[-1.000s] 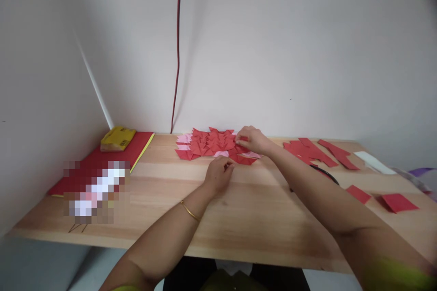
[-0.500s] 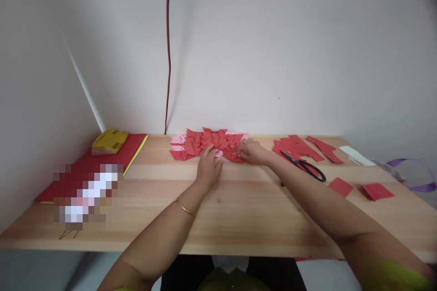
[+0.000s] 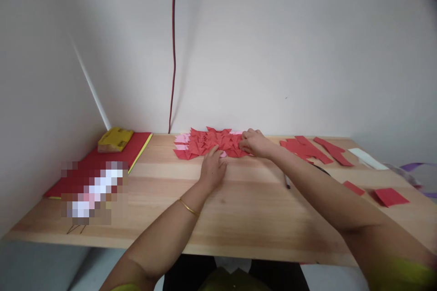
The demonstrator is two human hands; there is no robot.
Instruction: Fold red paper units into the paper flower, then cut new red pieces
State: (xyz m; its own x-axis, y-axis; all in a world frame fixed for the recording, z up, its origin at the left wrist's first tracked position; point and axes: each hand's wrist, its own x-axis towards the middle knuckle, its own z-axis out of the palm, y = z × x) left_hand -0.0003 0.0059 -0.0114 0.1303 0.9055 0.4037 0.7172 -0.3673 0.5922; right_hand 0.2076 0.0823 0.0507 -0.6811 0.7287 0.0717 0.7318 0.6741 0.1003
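Note:
A layered bundle of folded red paper pieces (image 3: 211, 138) with jagged edges lies against the wall, at the back of the wooden table. Pink paper pieces (image 3: 182, 139) stick out at its left end. My left hand (image 3: 213, 167) rests on the front edge of the bundle, fingers stretched out and thumb apart, beside a small pink bit (image 3: 223, 154). Over the bundle's right end, my right hand (image 3: 255, 143) has its fingers curled and pressed together. Whatever lies between those fingertips is hidden.
Red paper offcuts (image 3: 307, 149) and a white strip (image 3: 368, 159) lie at the right. My right forearm mostly covers the scissors (image 3: 322, 169); a pen (image 3: 287, 182) pokes out beside it. Red squares (image 3: 391, 197) sit nearer. A yellow packet (image 3: 115, 140) stands on red sheets (image 3: 141, 138) at left.
My right hand has lifted slightly and moved back over the bundle's right end. The left hand stays at the bundle's front. The view has shifted slightly, and my forearm now covers most of the scissors.

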